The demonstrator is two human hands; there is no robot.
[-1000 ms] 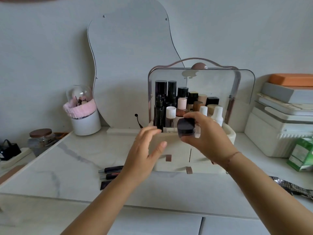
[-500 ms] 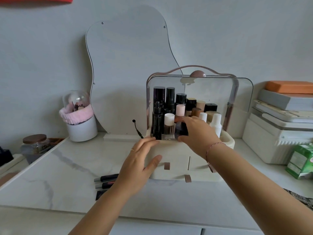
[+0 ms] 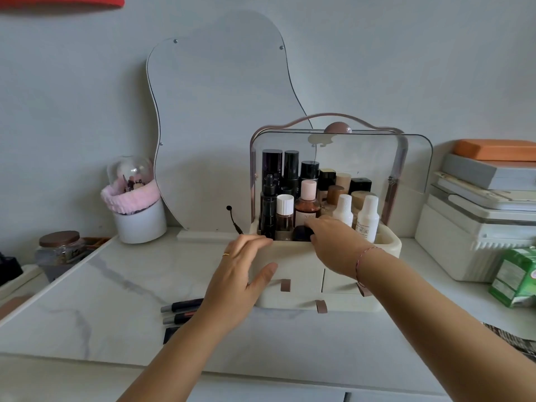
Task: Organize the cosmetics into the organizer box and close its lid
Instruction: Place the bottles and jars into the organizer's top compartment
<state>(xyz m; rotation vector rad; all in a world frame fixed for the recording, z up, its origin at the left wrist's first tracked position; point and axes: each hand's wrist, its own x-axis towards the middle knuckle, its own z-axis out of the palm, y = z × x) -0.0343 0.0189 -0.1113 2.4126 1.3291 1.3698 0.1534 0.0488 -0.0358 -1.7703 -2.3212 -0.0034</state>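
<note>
A cream organizer box (image 3: 385,250) stands on the marble table with its clear lid (image 3: 412,161) raised. Several bottles fill its top tray, among them a pink-capped amber bottle (image 3: 307,203) and white bottles (image 3: 367,216). My right hand (image 3: 333,242) reaches over the front rim and holds a small black jar (image 3: 301,234) low in the tray's front row. My left hand (image 3: 240,274) rests open against the box's front left corner, fingers on the rim and thumb on the drawer front. Dark cosmetic sticks (image 3: 182,306) lie on the table left of the box.
A wavy mirror (image 3: 220,111) leans on the wall behind. At the left stand a white cup with a pink band (image 3: 136,213) and a lidded glass jar (image 3: 59,248). Stacked boxes (image 3: 478,227) and a green packet (image 3: 516,277) crowd the right side.
My right hand has carried the black jar from above the box's front down into the tray. My left hand has moved forward onto the box's front left corner.
</note>
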